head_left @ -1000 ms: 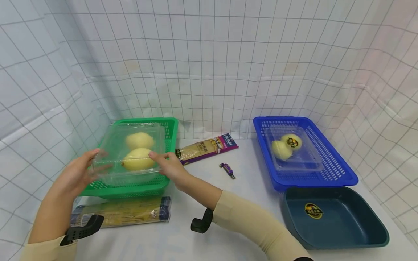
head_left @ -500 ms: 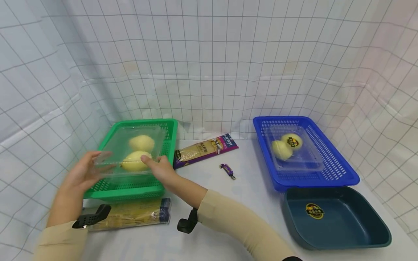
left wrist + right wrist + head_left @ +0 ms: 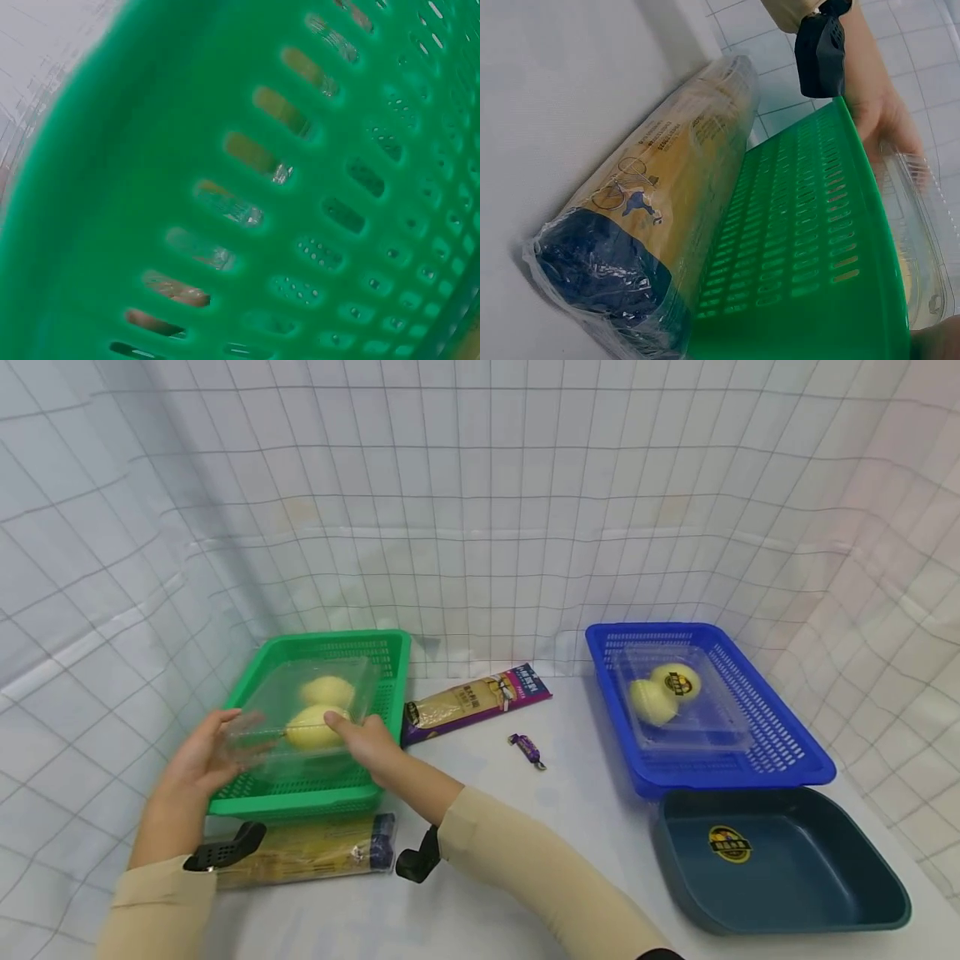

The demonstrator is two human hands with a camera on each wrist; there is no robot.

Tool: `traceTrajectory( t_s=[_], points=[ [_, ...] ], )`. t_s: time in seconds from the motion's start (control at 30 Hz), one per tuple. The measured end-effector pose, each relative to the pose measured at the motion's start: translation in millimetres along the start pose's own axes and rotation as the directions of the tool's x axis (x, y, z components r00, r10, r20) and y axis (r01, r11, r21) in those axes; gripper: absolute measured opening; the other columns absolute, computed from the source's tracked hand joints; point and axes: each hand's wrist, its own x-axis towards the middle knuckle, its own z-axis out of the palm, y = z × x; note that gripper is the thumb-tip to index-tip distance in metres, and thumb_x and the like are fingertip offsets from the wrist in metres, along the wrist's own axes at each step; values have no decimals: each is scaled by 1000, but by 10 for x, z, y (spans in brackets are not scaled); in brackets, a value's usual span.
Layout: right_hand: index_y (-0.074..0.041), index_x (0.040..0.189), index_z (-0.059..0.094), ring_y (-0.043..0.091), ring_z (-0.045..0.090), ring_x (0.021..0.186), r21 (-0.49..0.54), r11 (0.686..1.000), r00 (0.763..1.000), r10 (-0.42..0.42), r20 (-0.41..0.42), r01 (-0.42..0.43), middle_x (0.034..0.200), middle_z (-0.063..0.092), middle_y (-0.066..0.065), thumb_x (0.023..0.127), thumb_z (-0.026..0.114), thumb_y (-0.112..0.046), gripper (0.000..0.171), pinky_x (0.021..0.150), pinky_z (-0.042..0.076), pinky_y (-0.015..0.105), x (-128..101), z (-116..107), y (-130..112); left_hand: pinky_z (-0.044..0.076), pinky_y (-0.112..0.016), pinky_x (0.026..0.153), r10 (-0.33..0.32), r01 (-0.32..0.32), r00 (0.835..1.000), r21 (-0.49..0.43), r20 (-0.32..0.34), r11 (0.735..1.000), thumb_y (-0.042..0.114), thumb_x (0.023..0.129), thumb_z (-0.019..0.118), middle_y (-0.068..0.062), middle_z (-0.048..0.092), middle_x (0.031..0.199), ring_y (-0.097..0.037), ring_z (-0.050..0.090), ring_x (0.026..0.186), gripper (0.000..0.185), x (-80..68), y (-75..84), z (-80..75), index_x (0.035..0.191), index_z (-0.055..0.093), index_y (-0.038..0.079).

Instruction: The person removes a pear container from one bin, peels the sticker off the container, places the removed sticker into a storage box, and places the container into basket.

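Now mid-placement, by the look of it: clear box [image 3: 300, 718] with two pale fruits [image 3: 315, 728] held low inside green basket [image 3: 375, 647], left of centre in head view. Left hand [image 3: 197, 760] curled on box's near-left corner, right hand [image 3: 363, 739] gripping its right edge, thumb over the rim. Box apparently close to basket floor; contact with floor not discernible. Next move likely calls for settling box flat, level, clear of basket walls, then loosening both grips without dragging it.

Nearest, lower left: noodle pack [image 3: 300, 852] lying just against basket's front wall; in right wrist view same pack [image 3: 652, 225] touching the wall, dark end toward camera. Lower right: dark tray [image 3: 780, 860] with round sticker. Mid-frame: small candy [image 3: 527, 747], then purple-and-tan packet [image 3: 480, 697] just beside basket's right rim. Further right: blue basket [image 3: 795, 752] with second clear box [image 3: 697, 718] and two fruits inside, one stickered.

Hard to make out: left wrist view filled by blurred green mesh [image 3: 247, 195], no hand or box visible there. Right wrist view shows left hand [image 3: 889, 120] and box edge [image 3: 922, 225] only, right fingers cut off at lower right corner. Box lid state unclear through glare. Packet lettering too small to read. Tray's right edge near frame border.
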Motion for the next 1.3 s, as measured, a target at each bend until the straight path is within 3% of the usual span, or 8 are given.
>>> traceTrajectory(
  t_s=[0.1, 0.2, 0.33, 0.4, 0.6, 0.87, 1.2, 1.3],
  points=[
    [6, 147, 32, 36, 41, 131, 6, 1000, 1000, 11, 6, -11, 148, 39, 18, 94, 60, -48, 80, 107, 35, 48, 33, 2, 7, 41, -44, 95, -24, 26, 999, 47, -38, 999, 35, 105, 38, 13, 63, 105, -19, 66, 91, 24, 27, 0, 4, 124, 47, 25],
    [6, 147, 32, 38, 45, 127, 29, 999, 1000, 26, 16, -27, 148, 39, 18, 95, 60, -46, 78, 105, 37, 49, 69, 6, 22, 35, -51, 103, -34, 40, 997, 96, -65, 995, 36, 105, 37, 12, 60, 101, -19, 65, 88, 24, 55, -2, 23, 109, 57, 24],
    [7, 147, 31, 42, 47, 124, 77, 996, 999, 42, 27, -44, 149, 37, 20, 95, 60, -44, 78, 104, 37, 50, 105, 10, 35, 8, -58, 113, -62, 71, 995, 122, -80, 990, 37, 105, 34, 12, 59, 98, -17, 64, 85, 33, 78, 6, 46, 97, 63, 23],
    [7, 147, 30, 44, 46, 125, 97, 994, 999, 44, 25, -46, 148, 36, 21, 95, 61, -43, 79, 105, 36, 50, 116, 13, 37, 25, -53, 110, -84, 94, 992, 123, -90, 988, 37, 105, 34, 12, 60, 96, -15, 64, 85, 40, 84, 12, 45, 90, 68, 21],
    [9, 146, 28, 40, 39, 131, 111, 993, 999, 40, -2, -39, 146, 38, 23, 94, 62, -43, 81, 108, 31, 51, 135, 27, 40, 52, -32, 74, -103, 119, 986, 120, -134, 986, 31, 105, 35, 8, 60, 93, -11, 63, 84, 22, 95, 13, 49, 108, 50, 15],
    [8, 146, 29, 37, 34, 137, 56, 997, 998, 53, -34, -51, 149, 35, 21, 94, 65, -36, 78, 109, 30, 50, 137, 77, 42, 49, -30, 78, -120, 139, 971, 76, -208, 987, 21, 105, 33, 8, 62, 87, -15, 63, 81, 20, 45, -2, 80, 125, 30, 20],
    [3, 151, 26, 36, 27, 140, 81, 993, 996, 89, 10, -90, 155, 27, 16, 93, 64, -31, 77, 111, 25, 53, 109, 93, 23, 49, -26, 76, -103, 138, 970, 147, -222, 979, 20, 105, 33, 14, 62, 85, -9, 62, 78, 13, 60, -23, 52, 116, 40, 18],
    [2, 149, 30, 37, 27, 140, 68, 992, 994, 102, 25, -103, 155, 28, 15, 93, 63, -30, 73, 111, 24, 55, 114, 96, 21, 48, -24, 78, -107, 139, 967, 127, -230, 982, 23, 105, 37, 14, 56, 98, -18, 59, 98, 21, 79, -37, 38, 126, 39, 23]
  ],
)
